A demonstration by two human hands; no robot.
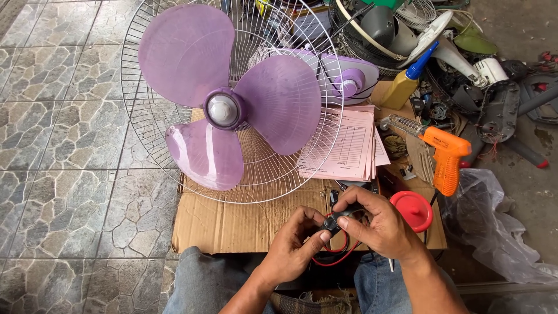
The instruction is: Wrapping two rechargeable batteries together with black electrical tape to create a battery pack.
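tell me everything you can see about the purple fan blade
The purple fan blade is a three-lobed propeller of translucent lilac plastic, finely ribbed, with a darker purple hub and a pale round cap at its centre. It sits mounted in front of the white wire grille, facing up toward the camera; no front guard covers it. The fan lies back over a cardboard sheet on the tiled floor. Neither hand touches it; both hands work lower down.

soft, even daylight, bright with no harsh glare. shadows are faint, lying just under the left hand [293, 247] and right hand [378, 224]. focus is sharp around them; the edges far from the hands bow slightly with wide-angle distortion.
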